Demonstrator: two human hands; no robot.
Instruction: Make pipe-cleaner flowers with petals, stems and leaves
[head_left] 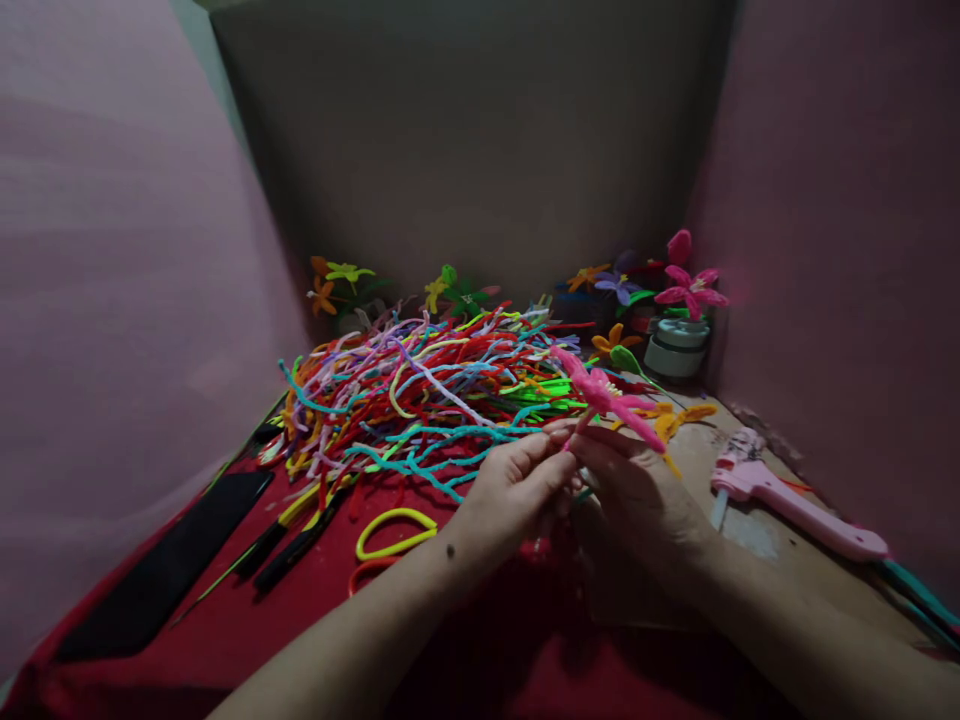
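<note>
A pink pipe-cleaner flower (pixel 600 392) with pale stamens is held up in front of me, its petals spread and facing right. My left hand (pixel 529 475) pinches its stem just under the bloom. My right hand (pixel 630 490) also has its fingers closed at the stem, close against the left fingertips. The lower end of the stem is hidden by my hands. Just beyond them lies a big heap of multicoloured pipe cleaners (pixel 427 370), with several turquoise strands (pixel 427 455) reaching toward my left hand.
A pink glue gun (pixel 795 505) lies on a cardboard sheet (pixel 795 580) at right, near an orange flower (pixel 679 420). On the red cloth (pixel 315 640) are black-handled pliers (pixel 300 540), yellow-and-orange scissor handles (pixel 394 530) and a black phone-like slab (pixel 169 565). Finished flowers (pixel 690 290) stand behind.
</note>
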